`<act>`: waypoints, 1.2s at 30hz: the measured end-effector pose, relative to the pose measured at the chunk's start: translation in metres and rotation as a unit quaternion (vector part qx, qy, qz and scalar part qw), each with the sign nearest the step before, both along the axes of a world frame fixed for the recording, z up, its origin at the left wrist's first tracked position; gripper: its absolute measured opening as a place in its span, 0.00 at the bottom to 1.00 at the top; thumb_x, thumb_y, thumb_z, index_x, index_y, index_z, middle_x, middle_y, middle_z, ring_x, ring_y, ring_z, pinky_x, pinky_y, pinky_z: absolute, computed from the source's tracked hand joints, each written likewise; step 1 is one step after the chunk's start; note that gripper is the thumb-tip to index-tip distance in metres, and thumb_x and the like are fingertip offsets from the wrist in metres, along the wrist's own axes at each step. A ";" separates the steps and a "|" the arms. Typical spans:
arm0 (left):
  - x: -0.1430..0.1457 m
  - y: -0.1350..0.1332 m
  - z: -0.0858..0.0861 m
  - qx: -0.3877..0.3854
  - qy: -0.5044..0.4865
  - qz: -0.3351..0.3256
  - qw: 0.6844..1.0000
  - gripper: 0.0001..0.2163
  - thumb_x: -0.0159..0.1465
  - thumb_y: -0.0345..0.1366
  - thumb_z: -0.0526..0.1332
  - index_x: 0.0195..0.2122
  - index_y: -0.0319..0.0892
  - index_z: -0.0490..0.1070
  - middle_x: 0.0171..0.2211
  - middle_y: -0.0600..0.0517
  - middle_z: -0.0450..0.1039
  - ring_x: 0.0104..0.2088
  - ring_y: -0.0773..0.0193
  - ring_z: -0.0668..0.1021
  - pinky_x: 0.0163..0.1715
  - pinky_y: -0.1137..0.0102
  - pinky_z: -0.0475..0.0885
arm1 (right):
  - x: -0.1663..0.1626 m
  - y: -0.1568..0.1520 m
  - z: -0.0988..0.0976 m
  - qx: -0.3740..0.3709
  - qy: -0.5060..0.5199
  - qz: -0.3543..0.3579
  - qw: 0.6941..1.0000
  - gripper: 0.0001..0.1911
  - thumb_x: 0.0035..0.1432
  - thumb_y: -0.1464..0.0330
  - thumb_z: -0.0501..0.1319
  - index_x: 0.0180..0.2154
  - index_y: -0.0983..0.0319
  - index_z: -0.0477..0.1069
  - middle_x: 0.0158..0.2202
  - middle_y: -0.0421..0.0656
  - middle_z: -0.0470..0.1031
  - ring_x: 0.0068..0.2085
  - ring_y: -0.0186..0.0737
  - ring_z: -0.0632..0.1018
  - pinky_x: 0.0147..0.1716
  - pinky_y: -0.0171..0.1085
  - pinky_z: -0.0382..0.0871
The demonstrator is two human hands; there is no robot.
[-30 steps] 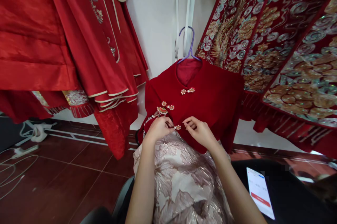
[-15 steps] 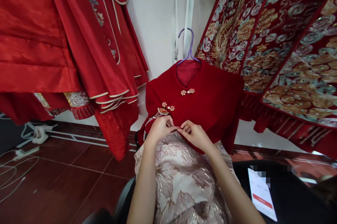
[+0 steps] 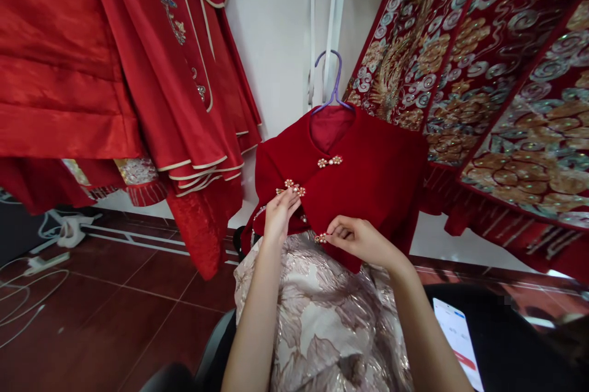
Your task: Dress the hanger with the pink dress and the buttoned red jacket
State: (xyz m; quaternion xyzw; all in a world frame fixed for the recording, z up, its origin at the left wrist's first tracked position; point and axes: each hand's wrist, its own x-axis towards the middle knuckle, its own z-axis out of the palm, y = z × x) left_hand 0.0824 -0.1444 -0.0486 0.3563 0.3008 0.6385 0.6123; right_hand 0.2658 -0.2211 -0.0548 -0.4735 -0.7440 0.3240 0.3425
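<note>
1. Nearest to me, the brocade skirt (image 3: 317, 324) lies over the lap, and a phone (image 3: 455, 340) rests face-up at lower right. Neither is being handled.
2. My right hand (image 3: 363, 240) is pinched on the lowest pearl clasp (image 3: 321, 237) at the hem edge of the red velvet jacket (image 3: 368, 177). Thumb and forefinger are pressed together on the clasp; the other fingers are curled in.
3. My left hand (image 3: 280, 214) is loosely spread, its fingertips resting on the flap just below the middle clasp (image 3: 291, 186). It grips nothing that I can see.
4. To do this step well, I judge the left hand should hold the flap flat while the right works the clasp. Pull along the flap edge, not outward, so the velvet stays unpuckered.
5. Avoid snagging the beaded chain (image 3: 258, 213) that hangs at the jacket's left edge.
6. The jacket hangs upright on a purple hanger (image 3: 335, 82), front facing me. Its long axis runs vertically, collar up and hem down.
7. The three clasps run diagonally, from the top clasp (image 3: 329, 161) down to my left, then back to the hem.
8. Farther off, red satin robes (image 3: 115, 61) hang at left and embroidered panels (image 3: 483, 67) at right.
</note>
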 end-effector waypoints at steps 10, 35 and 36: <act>0.010 0.004 -0.005 0.017 -0.007 0.069 0.997 0.06 0.56 0.31 0.66 0.34 0.35 0.79 0.36 0.45 0.80 0.36 0.64 0.81 0.46 0.66 0.72 | -0.007 -0.001 0.002 -0.001 -0.005 0.003 1.000 0.08 0.57 0.63 0.61 0.33 0.62 0.71 0.30 0.41 0.76 0.31 0.34 0.75 0.31 0.33 0.69; 0.034 0.035 0.091 0.482 0.621 0.157 0.598 0.09 0.63 0.43 0.61 0.36 0.44 0.75 0.39 0.50 0.71 0.42 0.59 0.69 0.43 0.64 0.62 | 0.082 -0.031 0.017 -0.032 -0.013 -0.097 0.995 0.11 0.55 0.60 0.61 0.33 0.61 0.70 0.31 0.41 0.75 0.32 0.36 0.75 0.33 0.35 0.68; 0.032 0.037 0.092 0.488 0.611 0.158 0.604 0.09 0.62 0.44 0.62 0.35 0.44 0.75 0.40 0.50 0.71 0.43 0.60 0.69 0.45 0.64 0.61 | 0.083 -0.031 0.016 -0.026 -0.014 -0.103 0.994 0.12 0.55 0.59 0.60 0.34 0.61 0.70 0.31 0.42 0.75 0.33 0.36 0.75 0.33 0.35 0.68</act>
